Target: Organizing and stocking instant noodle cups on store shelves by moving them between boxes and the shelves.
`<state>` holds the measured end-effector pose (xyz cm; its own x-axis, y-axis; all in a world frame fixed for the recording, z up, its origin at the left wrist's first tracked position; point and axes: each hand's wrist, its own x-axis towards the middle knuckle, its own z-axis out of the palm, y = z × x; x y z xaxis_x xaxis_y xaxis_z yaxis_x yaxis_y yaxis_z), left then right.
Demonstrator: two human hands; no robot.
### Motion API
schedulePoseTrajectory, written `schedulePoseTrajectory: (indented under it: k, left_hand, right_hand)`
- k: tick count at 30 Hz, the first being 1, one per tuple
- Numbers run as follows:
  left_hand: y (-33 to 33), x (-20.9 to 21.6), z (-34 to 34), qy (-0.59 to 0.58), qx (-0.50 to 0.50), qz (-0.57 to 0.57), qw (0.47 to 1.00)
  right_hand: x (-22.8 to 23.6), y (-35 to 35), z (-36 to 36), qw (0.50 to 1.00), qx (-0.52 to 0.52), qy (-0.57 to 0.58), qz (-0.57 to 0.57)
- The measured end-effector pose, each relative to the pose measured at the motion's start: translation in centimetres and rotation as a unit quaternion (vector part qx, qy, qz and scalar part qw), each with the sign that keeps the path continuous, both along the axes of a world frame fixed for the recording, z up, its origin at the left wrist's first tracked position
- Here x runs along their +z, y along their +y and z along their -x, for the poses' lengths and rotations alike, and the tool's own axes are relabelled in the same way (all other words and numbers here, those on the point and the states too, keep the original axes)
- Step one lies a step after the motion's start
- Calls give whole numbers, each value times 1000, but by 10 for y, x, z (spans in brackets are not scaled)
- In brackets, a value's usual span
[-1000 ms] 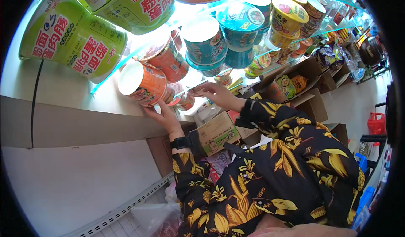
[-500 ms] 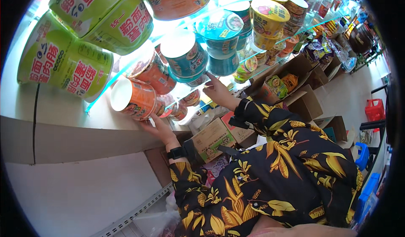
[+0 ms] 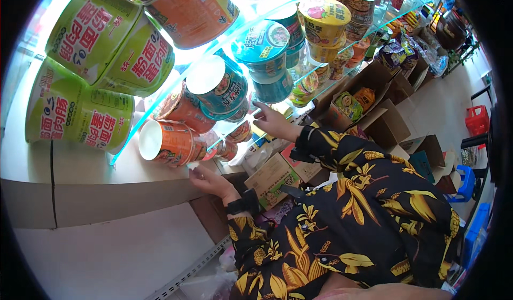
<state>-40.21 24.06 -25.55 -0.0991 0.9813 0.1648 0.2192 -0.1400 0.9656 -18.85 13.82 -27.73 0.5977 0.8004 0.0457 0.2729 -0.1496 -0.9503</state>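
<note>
My left hand (image 3: 209,182) is just below an orange instant noodle cup (image 3: 176,144) lying on its side on the lower shelf, apart from it. Its fingers are loosely bent and hold nothing I can make out; a small pale patch shows at the fingertips. My right hand (image 3: 273,122) is at the glass shelf edge, index finger stretched out and the others partly bent, with nothing visible in it. Nearest to it are stacked teal noodle cups (image 3: 272,88) and a teal cup with a white end (image 3: 227,91).
Large green noodle tubs (image 3: 80,105) fill the left side. Yellow cups (image 3: 323,27) stand farther right along the glass shelf (image 3: 160,101). Open cardboard boxes (image 3: 389,123), a closed carton (image 3: 272,180), a red basket (image 3: 475,119) and a blue stool (image 3: 464,185) are at floor level.
My left hand has drawn back from the orange cup toward me. My right hand has shifted slightly down, its index finger still extended. The view has turned a little, moving the shelf goods in the picture.
</note>
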Motion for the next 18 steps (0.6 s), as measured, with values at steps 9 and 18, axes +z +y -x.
schedulePoseTrajectory:
  k: [9,18]
  left_hand:
    - [0,14,-93,-83,-272,-51,957]
    - [10,31,-126,-116,-300,-57,945]
  right_hand:
    - [6,-10,-20,999,-19,1,-48]
    - [45,24,-16,991,-39,-58,-117]
